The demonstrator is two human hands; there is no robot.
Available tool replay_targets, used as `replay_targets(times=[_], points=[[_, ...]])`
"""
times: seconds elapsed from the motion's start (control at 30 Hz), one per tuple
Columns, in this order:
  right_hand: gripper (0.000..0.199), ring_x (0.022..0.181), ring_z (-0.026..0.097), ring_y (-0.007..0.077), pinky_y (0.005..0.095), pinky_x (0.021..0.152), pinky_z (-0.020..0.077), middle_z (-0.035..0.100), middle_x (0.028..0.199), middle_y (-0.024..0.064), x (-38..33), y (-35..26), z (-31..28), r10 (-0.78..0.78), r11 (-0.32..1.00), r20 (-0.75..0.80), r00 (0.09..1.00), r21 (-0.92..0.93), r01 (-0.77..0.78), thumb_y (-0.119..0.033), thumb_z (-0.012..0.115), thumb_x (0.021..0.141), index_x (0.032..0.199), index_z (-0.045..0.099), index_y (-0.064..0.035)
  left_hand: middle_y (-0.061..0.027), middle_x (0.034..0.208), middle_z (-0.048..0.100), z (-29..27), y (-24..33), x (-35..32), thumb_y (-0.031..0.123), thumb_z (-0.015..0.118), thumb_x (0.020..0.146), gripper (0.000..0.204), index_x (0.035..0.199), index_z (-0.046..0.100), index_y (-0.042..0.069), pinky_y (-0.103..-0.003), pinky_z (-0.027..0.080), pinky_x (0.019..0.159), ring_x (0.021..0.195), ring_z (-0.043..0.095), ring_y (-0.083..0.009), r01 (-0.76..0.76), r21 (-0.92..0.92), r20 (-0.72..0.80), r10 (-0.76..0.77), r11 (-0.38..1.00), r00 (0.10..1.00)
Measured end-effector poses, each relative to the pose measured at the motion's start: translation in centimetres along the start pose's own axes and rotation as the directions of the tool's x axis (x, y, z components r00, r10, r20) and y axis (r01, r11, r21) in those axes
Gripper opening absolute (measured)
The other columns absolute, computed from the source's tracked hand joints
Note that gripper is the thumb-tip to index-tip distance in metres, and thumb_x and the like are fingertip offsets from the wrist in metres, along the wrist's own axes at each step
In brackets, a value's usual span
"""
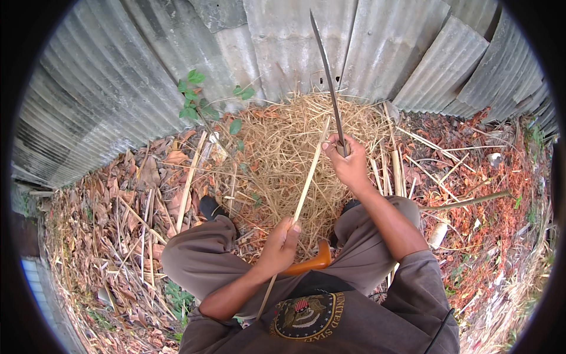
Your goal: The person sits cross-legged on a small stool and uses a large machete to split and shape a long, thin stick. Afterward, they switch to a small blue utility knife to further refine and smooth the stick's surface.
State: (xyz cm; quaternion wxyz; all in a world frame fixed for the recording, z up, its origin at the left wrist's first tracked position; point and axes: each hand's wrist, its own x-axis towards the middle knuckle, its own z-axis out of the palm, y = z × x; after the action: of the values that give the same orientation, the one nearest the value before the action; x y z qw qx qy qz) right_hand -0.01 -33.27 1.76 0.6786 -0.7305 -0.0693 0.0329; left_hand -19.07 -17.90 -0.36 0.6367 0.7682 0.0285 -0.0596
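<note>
My right hand (348, 160) grips a long dark knife blade (328, 76) that points up toward the metal wall. My left hand (281, 245) is closed around a thin pale bamboo strip (309, 177). The strip runs from my lap up to the right hand, where its top end meets the blade. Under my left hand an orange-brown wooden handle (312, 262) lies across my lap. I am sitting with knees apart in grey-brown trousers, and a black shoe (209, 207) shows on the left.
A heap of straw-like shavings (283, 147) lies in front of me. Split bamboo strips (188, 183) and dry leaves cover the ground. A corrugated metal wall (118, 76) stands behind, with a small green plant (194, 103) against it. A stick (466, 202) lies on the right.
</note>
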Motion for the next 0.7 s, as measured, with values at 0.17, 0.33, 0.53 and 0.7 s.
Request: replay_targets(times=[0.17,0.33,0.53,0.7], points=[[0.008,0.041,0.041,0.0094,0.026,0.044,0.037,0.043,0.051,-0.0024,2.9,-1.4,-4.0,0.259,0.751,0.001,0.966,0.629,-0.202,-0.006,0.061,0.088,0.088,0.054,-0.0055,0.0034,0.061,0.034,-1.6,2.2,0.4,0.025,0.041,0.102,0.018,0.091,0.041,0.011,-0.023,0.027,0.039,0.043,0.029,-0.0052,0.291,-0.53,0.11,-0.275,0.796,0.955],[0.018,0.041,0.037,0.0104,0.0285,0.045,0.0358,0.035,0.048,-0.0036,4.5,-0.3,-9.0,0.353,0.824,-0.283,0.892,0.546,-0.153,-0.02,0.064,0.09,0.085,0.053,-0.007,0.0036,0.059,0.032,-2.5,2.1,0.5,0.029,0.041,0.102,0.021,0.091,0.04,0.011,-0.022,0.025,0.037,0.04,0.027,-0.0054,0.299,-0.565,0.065,-0.32,0.769,0.945],[0.047,0.04,0.038,0.0074,0.026,0.038,0.0279,0.042,0.047,-0.0026,2.6,-1.4,-7.9,0.227,0.955,-0.31,0.923,-0.115,-0.274,-0.048,0.065,0.087,0.067,0.055,-0.0065,0.0039,0.061,0.034,-2.7,2.2,0.1,0.027,0.04,0.103,0.02,0.091,0.04,0.011,-0.023,0.029,0.04,0.043,0.029,-0.005,0.315,-0.59,0.116,-0.308,0.743,0.944],[0.039,0.041,0.046,0.0155,0.0331,0.043,0.0373,0.046,0.046,0.0026,0.3,-2.3,-3.0,-0.025,0.778,0.166,0.986,-0.616,0.124,-0.039,0.072,0.08,0.065,0.055,-0.0074,0.0041,0.062,0.038,-2.9,2.2,0.2,0.025,0.041,0.102,0.018,0.094,0.046,0.01,-0.022,0.03,0.044,0.048,0.033,-0.0051,0.252,-0.48,0.016,-0.279,0.84,0.96]])
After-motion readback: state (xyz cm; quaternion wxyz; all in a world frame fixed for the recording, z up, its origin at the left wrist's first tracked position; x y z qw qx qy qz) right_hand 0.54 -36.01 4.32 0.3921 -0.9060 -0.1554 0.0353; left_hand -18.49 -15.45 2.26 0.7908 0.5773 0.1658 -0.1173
